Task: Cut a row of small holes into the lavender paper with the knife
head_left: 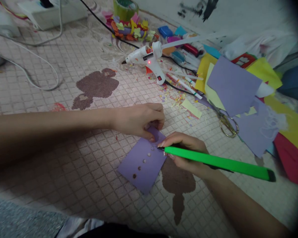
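Note:
My left hand (141,119) is closed on the far corner of a purple sheet of paper (132,162), with thumb and fingers gripping it against the table. A diagonal row of several small round holes runs across the sheet. In my right hand (186,148) is a green utility knife (218,161) with a dark end cap. Its narrow dark tip points left and meets the paper near my left thumb, close to the top of the row. The fingers of my right hand hide part of the paper's right edge.
Beyond my hands lies a white glue gun (149,59), its red light lit and its cord trailing right. Gold-handled scissors (227,124) rest beside coloured paper sheets (234,82). Paper scraps, a green tape roll (125,10) and a white power strip (54,15) are farther back.

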Demonstrator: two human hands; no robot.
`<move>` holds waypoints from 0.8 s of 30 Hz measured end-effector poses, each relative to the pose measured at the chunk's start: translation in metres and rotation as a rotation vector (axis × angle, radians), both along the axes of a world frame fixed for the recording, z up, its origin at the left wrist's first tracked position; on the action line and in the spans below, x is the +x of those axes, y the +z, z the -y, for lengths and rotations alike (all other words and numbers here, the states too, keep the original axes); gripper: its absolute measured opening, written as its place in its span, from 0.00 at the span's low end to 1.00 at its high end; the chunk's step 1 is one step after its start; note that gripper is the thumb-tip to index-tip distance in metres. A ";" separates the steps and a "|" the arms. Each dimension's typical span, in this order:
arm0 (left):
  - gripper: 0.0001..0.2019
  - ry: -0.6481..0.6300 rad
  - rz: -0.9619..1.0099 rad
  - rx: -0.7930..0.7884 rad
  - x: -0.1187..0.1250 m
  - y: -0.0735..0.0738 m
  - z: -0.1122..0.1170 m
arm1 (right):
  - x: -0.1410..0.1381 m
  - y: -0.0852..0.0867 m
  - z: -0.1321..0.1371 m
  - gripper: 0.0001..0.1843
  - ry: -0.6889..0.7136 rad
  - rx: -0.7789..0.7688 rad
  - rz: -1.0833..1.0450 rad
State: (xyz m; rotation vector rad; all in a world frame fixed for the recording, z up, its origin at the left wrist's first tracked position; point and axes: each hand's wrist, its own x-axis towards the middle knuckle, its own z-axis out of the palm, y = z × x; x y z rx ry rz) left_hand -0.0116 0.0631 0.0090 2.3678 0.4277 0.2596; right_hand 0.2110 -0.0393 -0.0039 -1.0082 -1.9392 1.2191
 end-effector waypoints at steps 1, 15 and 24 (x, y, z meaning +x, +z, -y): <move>0.12 0.002 -0.002 0.000 0.000 0.000 0.000 | 0.000 0.000 0.000 0.13 0.003 0.000 -0.003; 0.12 -0.003 -0.010 0.010 0.001 0.002 0.000 | -0.005 0.004 -0.001 0.11 -0.015 0.030 0.037; 0.11 -0.007 0.000 0.023 0.002 0.001 0.000 | -0.007 0.005 0.002 0.11 -0.055 0.054 0.044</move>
